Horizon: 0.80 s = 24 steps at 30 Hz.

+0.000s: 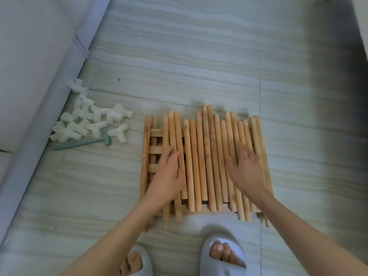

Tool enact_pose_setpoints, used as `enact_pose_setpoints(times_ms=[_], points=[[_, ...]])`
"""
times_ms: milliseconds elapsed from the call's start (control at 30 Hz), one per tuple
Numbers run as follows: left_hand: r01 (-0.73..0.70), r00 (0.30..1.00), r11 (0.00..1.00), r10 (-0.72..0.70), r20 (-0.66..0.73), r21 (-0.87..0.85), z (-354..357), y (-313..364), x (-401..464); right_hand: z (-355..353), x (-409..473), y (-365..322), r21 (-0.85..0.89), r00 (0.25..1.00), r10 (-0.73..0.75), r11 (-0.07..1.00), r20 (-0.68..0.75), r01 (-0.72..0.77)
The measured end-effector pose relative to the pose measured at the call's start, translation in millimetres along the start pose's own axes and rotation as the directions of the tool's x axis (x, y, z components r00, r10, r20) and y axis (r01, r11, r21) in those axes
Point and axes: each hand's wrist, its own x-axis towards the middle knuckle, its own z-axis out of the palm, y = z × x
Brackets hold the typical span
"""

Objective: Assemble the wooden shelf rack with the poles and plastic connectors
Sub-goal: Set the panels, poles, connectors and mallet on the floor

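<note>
Several round wooden poles (207, 156) lie side by side on the tiled floor, spread over slatted wooden shelf panels (154, 154) that show at the left under them. My left hand (169, 174) rests flat on the poles at the left, fingers straight. Over the poles at the right my right hand (246, 168) lies flat with spread fingers. A heap of several white plastic connectors (89, 120) sits on the floor to the left, apart from the poles.
A small green mallet (83, 145) lies just below the connectors. A pale sofa or mattress edge (29, 66) runs along the left. My feet in grey slippers (223, 257) stand at the bottom, close to the pole ends. Bare tiled floor (199, 56) stretches beyond the poles.
</note>
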Motion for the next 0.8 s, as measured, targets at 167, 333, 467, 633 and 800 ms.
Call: enact_pose_setpoints(times_ms=[167, 333, 467, 633, 800], points=[[0.119, 0.992, 0.993, -0.12, -0.037, -0.017, -3, 3, 10, -2, 2, 6, 0.005, 0.995, 0.103, 0.995, -0.001, -0.103], [0.194, 0.98, 0.98, -0.195, 0.026, 0.042, 3, 9, 13, -8, 7, 11, 0.032, 0.995, 0.091, 0.995, -0.046, -0.09], [0.162, 0.987, 0.987, -0.162, -0.025, 0.002, -1, 8, 10, -3, 5, 6, 0.012, 0.999, 0.037, 0.999, 0.026, -0.038], [0.235, 0.966, 0.971, -0.238, -0.101, -0.037, -6, 6, 12, -5, 7, 3, 0.12, 0.987, 0.098, 0.989, -0.125, -0.083], [0.281, 0.957, 0.956, -0.286, -0.055, -0.082, -7, 5, 15, -4, 16, 2, 0.163, 0.971, 0.234, 0.958, 0.039, -0.237]])
